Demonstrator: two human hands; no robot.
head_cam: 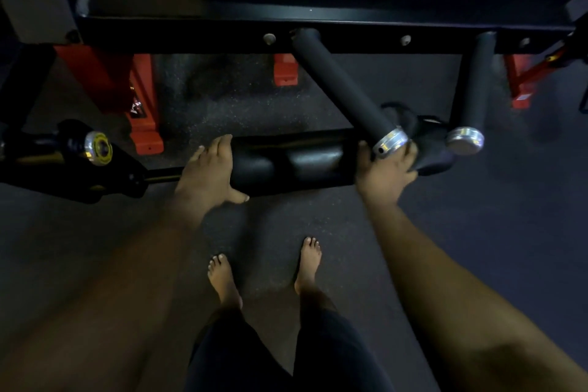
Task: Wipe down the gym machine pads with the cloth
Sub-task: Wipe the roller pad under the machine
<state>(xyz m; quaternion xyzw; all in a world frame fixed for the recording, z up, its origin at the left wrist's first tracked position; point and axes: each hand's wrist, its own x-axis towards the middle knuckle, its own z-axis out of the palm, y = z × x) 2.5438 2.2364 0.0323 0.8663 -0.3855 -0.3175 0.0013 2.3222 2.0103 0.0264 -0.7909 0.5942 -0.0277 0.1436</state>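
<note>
— Head view: what is the left hand doing?
— It lies flat on the left end of the black roller pad, fingers straight and draped over the top, thumb stretched along the near side. It grips nothing.
— And the pad itself?
— A long, smooth, glossy vinyl cylinder, lying crosswise above the speckled rubber floor.
— Where is the cloth?
— The dark cloth, soft and crumpled, sits on the pad's right end. The right hand clutches it against the pad, fingers curled over it.
— Anything in front?
— Two matte black handle bars with shiny metal end caps slant down from the black steel frame; one cap overlaps the right hand's fingers.
</note>
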